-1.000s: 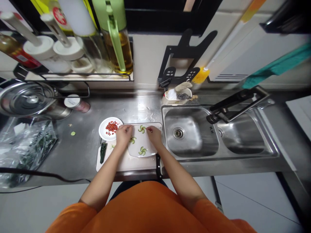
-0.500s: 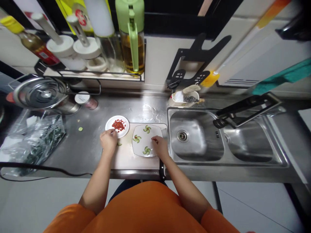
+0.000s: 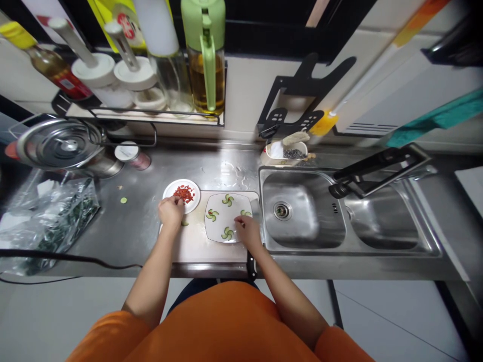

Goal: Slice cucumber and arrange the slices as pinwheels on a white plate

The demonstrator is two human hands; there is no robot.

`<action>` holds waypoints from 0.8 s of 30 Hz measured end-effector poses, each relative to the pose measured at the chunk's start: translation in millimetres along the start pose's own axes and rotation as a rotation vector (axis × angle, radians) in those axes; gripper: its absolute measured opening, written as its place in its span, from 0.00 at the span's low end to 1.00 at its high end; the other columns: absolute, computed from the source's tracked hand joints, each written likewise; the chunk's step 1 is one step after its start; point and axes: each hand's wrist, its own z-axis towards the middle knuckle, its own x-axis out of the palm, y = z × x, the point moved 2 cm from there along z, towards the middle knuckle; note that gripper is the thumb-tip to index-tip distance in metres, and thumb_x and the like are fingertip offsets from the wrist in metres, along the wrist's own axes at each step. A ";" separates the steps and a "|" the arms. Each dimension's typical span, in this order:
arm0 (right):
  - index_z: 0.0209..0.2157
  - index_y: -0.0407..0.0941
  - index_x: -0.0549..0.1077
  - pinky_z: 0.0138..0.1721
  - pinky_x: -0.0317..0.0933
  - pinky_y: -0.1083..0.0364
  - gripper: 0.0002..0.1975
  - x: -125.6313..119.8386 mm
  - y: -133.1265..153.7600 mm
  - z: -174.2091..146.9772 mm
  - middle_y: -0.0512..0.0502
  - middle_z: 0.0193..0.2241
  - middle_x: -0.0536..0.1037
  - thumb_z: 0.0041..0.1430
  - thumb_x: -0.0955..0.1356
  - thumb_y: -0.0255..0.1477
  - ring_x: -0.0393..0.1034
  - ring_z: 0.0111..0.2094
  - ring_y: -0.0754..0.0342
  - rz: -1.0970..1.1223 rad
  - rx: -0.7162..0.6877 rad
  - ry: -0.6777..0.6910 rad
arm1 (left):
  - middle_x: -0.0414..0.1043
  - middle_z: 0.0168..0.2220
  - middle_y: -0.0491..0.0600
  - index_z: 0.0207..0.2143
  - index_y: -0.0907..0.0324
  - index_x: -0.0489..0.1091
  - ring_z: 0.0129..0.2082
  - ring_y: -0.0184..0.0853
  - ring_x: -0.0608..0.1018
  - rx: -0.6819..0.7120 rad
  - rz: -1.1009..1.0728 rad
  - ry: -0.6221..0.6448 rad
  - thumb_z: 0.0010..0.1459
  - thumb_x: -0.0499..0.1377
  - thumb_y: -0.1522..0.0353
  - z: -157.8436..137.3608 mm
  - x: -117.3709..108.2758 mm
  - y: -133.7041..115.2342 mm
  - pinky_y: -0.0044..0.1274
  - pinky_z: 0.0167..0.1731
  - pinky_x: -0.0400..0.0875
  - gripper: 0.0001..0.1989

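Red pieces sit near the square plate, likely for reach; from here I can't tell if the pinched left hand or right hand holds anything.

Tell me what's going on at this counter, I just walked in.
A person in an orange top is working with both hands. The left hand is at the round white plate of red pieces; whether it grips one is unclear. The right hand is at the squarish plate, where green slices form four pinwheels, one partly hidden. That plate sits on a cutting board.
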 end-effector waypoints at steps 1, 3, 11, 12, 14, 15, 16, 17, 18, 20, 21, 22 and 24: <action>0.32 0.43 0.76 0.33 0.61 0.55 0.12 -0.1 0.5 0.2 0.45 0.30 0.77 0.51 0.61 0.25 0.68 0.28 0.55 0.001 0.001 0.001 | 0.75 0.36 0.55 0.37 0.60 0.77 0.40 0.41 0.73 0.004 -0.001 0.004 0.52 0.54 0.66 0.5 0.5 0.1 0.28 0.43 0.64 0.14; 0.32 0.43 0.76 0.33 0.61 0.55 0.12 0.2 1.3 0.7 0.45 0.30 0.77 0.50 0.61 0.25 0.67 0.28 0.55 0.008 0.003 0.006 | 0.75 0.37 0.55 0.38 0.60 0.77 0.40 0.40 0.73 0.018 -0.003 0.018 0.52 0.54 0.65 1.2 1.4 0.3 0.28 0.44 0.64 0.15; 0.32 0.44 0.76 0.33 0.62 0.55 0.13 3.5 0.7 1.8 0.45 0.30 0.77 0.51 0.61 0.27 0.67 0.28 0.54 0.019 0.003 0.019 | 0.76 0.34 0.55 0.33 0.60 0.77 0.37 0.41 0.75 -0.019 -0.045 0.046 0.52 0.53 0.64 0.2 -2.9 -0.7 0.27 0.40 0.65 0.15; 0.32 0.44 0.76 0.33 0.61 0.55 0.12 3.5 0.8 1.8 0.45 0.30 0.77 0.51 0.61 0.27 0.67 0.28 0.54 0.020 -0.003 0.019 | 0.77 0.34 0.55 0.32 0.59 0.77 0.37 0.41 0.75 -0.031 -0.063 0.044 0.52 0.53 0.64 0.0 -5.6 -0.2 0.27 0.39 0.65 0.14; 0.32 0.44 0.76 0.33 0.61 0.55 0.12 2.9 1.8 1.7 0.45 0.30 0.77 0.52 0.61 0.27 0.67 0.28 0.55 0.024 -0.007 0.022 | 0.77 0.34 0.54 0.32 0.59 0.77 0.36 0.41 0.76 -0.050 -0.099 0.037 0.51 0.54 0.63 -1.1 -12.3 1.5 0.27 0.39 0.66 0.14; 0.32 0.44 0.76 0.34 0.61 0.55 0.12 2.6 2.6 1.4 0.46 0.30 0.77 0.52 0.61 0.27 0.67 0.29 0.55 0.027 -0.008 0.025 | 0.77 0.35 0.54 0.32 0.59 0.77 0.37 0.40 0.76 -0.061 -0.118 0.029 0.51 0.54 0.63 -2.6 -16.1 2.6 0.27 0.39 0.66 0.14; 0.31 0.44 0.76 0.34 0.61 0.55 0.11 2.2 3.7 1.1 0.46 0.30 0.77 0.52 0.61 0.27 0.67 0.29 0.55 0.030 -0.007 0.027 | 0.77 0.35 0.54 0.32 0.59 0.77 0.37 0.40 0.76 -0.076 -0.141 0.019 0.51 0.54 0.63 -5.0 -19.8 3.5 0.27 0.39 0.66 0.14; 0.31 0.44 0.75 0.34 0.61 0.55 0.11 2.0 5.1 0.7 0.46 0.31 0.77 0.52 0.61 0.27 0.67 0.29 0.55 0.034 -0.003 0.030 | 0.77 0.35 0.54 0.33 0.59 0.77 0.36 0.40 0.76 -0.095 -0.173 0.012 0.51 0.54 0.62 -8.6 -23.2 4.0 0.27 0.40 0.66 0.15; 0.31 0.44 0.75 0.34 0.61 0.55 0.11 1.9 6.9 0.2 0.46 0.31 0.77 0.51 0.62 0.27 0.67 0.28 0.55 0.039 0.000 0.033 | 0.77 0.35 0.53 0.33 0.59 0.77 0.36 0.40 0.76 -0.118 -0.219 0.007 0.51 0.55 0.61 -13.6 -25.9 3.5 0.27 0.39 0.66 0.15; 0.30 0.44 0.75 0.34 0.61 0.55 0.10 2.3 11.5 -1.3 0.46 0.30 0.76 0.51 0.62 0.27 0.67 0.28 0.56 0.056 0.009 0.034 | 0.78 0.32 0.51 0.33 0.59 0.77 0.33 0.38 0.77 -0.158 -0.374 0.044 0.50 0.56 0.60 -28.2 -28.4 -2.2 0.26 0.38 0.67 0.15; 0.30 0.44 0.75 0.34 0.61 0.55 0.10 2.8 14.2 -2.2 0.47 0.30 0.76 0.51 0.63 0.28 0.66 0.27 0.56 0.072 0.013 0.033 | 0.78 0.31 0.49 0.33 0.60 0.77 0.33 0.37 0.77 -0.167 -0.489 0.080 0.49 0.57 0.60 -37.5 -28.0 -8.0 0.25 0.38 0.67 0.15; 0.30 0.45 0.75 0.34 0.61 0.55 0.09 3.4 17.2 -3.3 0.48 0.29 0.76 0.51 0.63 0.29 0.66 0.26 0.56 0.092 0.015 0.031 | 0.78 0.31 0.49 0.32 0.60 0.77 0.33 0.36 0.77 -0.153 -0.607 0.149 0.48 0.58 0.60 -47.9 -26.3 -16.3 0.25 0.38 0.67 0.15; 0.29 0.45 0.75 0.34 0.61 0.56 0.08 4.3 23.0 -6.3 0.49 0.28 0.76 0.51 0.64 0.31 0.65 0.25 0.57 0.143 0.020 0.018 | 0.78 0.33 0.48 0.31 0.60 0.77 0.36 0.36 0.77 -0.140 -0.825 0.288 0.46 0.60 0.60 -69.9 -21.1 -36.6 0.25 0.40 0.67 0.14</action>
